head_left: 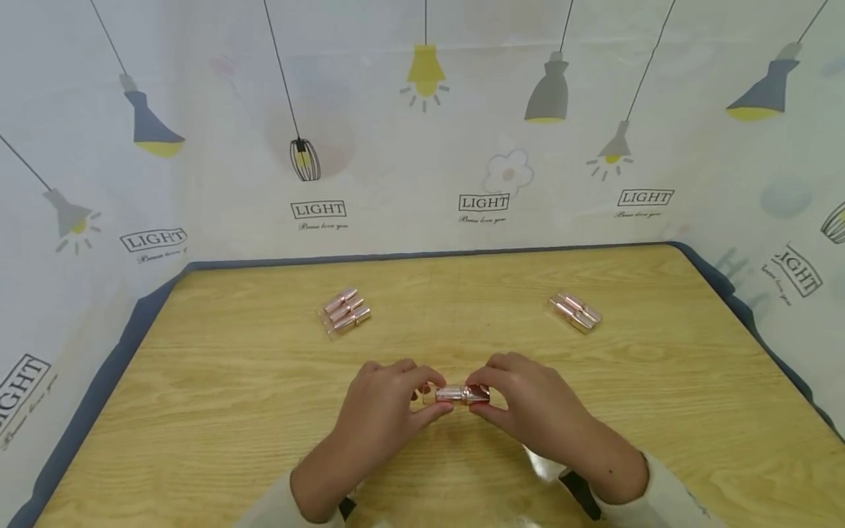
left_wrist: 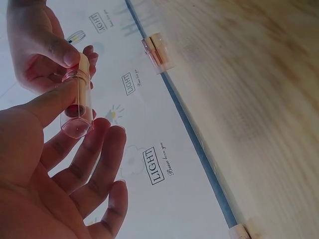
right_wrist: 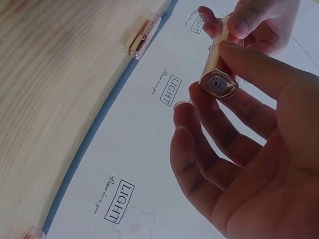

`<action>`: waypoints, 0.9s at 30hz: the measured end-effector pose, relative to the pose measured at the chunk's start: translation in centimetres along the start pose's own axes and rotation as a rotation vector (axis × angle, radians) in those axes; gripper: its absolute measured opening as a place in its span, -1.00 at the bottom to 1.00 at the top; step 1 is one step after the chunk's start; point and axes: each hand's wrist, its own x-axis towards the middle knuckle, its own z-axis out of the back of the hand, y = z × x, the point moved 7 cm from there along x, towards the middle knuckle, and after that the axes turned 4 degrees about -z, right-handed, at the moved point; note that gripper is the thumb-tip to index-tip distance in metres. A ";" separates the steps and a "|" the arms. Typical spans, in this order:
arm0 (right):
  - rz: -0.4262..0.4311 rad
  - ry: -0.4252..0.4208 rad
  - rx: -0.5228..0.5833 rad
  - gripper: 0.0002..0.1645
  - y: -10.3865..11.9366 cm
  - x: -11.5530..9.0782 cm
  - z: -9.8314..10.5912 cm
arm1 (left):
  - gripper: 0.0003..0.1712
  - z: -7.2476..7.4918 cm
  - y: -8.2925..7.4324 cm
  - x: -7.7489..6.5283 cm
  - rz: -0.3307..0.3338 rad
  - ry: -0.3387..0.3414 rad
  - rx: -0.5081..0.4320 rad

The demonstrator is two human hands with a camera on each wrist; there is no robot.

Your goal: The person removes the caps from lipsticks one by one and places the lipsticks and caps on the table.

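1 person at the table (head_left: 455, 293), 2 hands busy w/ 1 lipstick tube (head_left: 454, 394). It lies crosswise btwn them, over the near half of the tabletop, approx. mid-width. L hand (head_left: 384, 409) pinches the clear-capped end, thumb on the near side; R hand (head_left: 538, 402) pinches the opp. end, the shiny base. So 2 grips, both closed on the same tube. Thru the clear cap (left_wrist: 77, 128) you can see 1 dark reddish tip; on the base's end, 1 round label (right_wrist: 218, 83) w/ tiny print, too small to read.

Farther back, 2 bunches, well apart: L bunch (head_left: 347, 311) has 3 tubes side by side, slanted; R bunch (head_left: 576, 312) looks like 2, tho they overlap, so can't be sure. Both lie flat, clear caps toward the L.

2 pale sleeves (head_left: 663, 499), 1 per arm. Wall sheet (head_left: 396, 169) behind: 8 printed lamps (head_left: 425, 64), incl. 1 cut off at far R, plus 6 "LIGHT" signs (head_left: 484, 202) & 1 outlined flower (head_left: 508, 173).
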 end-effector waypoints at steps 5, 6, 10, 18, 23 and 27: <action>0.005 -0.001 0.002 -0.74 -0.1 0.0 -0.1 | -0.70 0.0 0.0 0.0 -0.004 0.000 -0.004; 0.005 -0.001 0.001 -0.74 -0.1 0.0 -0.1 | -0.70 0.0 0.0 0.0 -0.005 -0.001 -0.003; 0.008 0.005 0.004 -0.75 -0.1 -0.1 -0.2 | -0.70 -0.1 -0.1 0.0 -0.013 -0.001 0.000; 0.002 0.027 0.005 -0.75 -0.2 -0.1 -0.2 | -0.71 -0.2 -0.2 0.1 -0.038 0.001 -0.010; 0.009 0.042 0.010 -0.76 -0.2 -0.1 -0.3 | -0.72 -0.3 -0.1 -0.1 -0.035 0.018 -0.024; 0.009 0.052 0.023 -0.76 -0.1 -0.1 -0.3 | -0.72 -0.4 -0.1 -0.1 -0.023 0.039 -0.044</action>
